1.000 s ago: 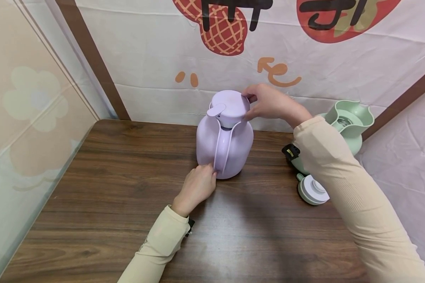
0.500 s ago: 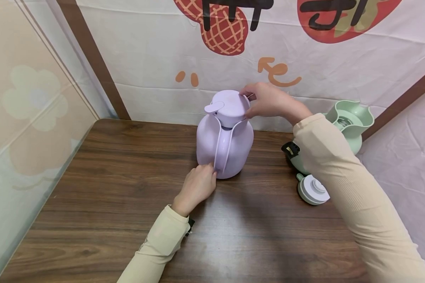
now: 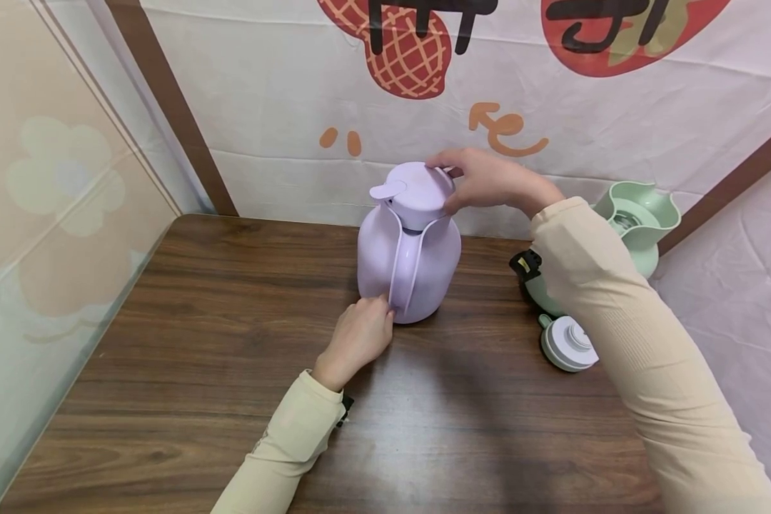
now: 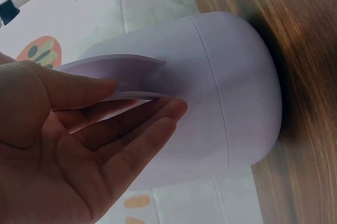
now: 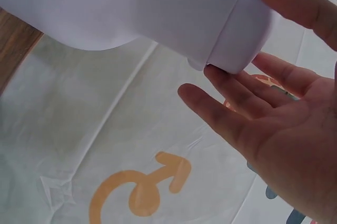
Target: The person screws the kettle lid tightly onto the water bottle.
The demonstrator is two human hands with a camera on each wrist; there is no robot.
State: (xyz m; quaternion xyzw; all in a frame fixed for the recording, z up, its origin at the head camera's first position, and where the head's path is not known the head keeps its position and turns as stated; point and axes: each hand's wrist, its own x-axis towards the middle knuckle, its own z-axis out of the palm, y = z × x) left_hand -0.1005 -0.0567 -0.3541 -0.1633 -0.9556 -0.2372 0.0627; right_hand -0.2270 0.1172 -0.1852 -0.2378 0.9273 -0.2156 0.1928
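Observation:
A lilac thermos jug (image 3: 375, 260) stands upright on the table, its handle (image 3: 407, 271) facing me. My left hand (image 3: 360, 334) holds the handle low down; in the left wrist view the thumb and fingers pinch the handle's edges (image 4: 134, 58). On top sits the round lilac lid (image 3: 422, 191), with its flat lever (image 3: 388, 189) pointing left, away from the handle. My right hand (image 3: 491, 180) grips the lid from the right side. Close up in the right wrist view, the thumb and fingertips press on opposite sides of the lid (image 5: 247, 23).
A green jug (image 3: 639, 214) without its lid stands at the right, partly behind my right sleeve. In front of it lies a white and green stopper lid (image 3: 568, 346). A printed cloth wall (image 3: 276, 185) rises right behind the wooden table (image 3: 231, 321).
The lid has turned slightly clockwise, its lever swinging left and back. My right fingers have shifted left with it. My left hand and the jug's body stay put.

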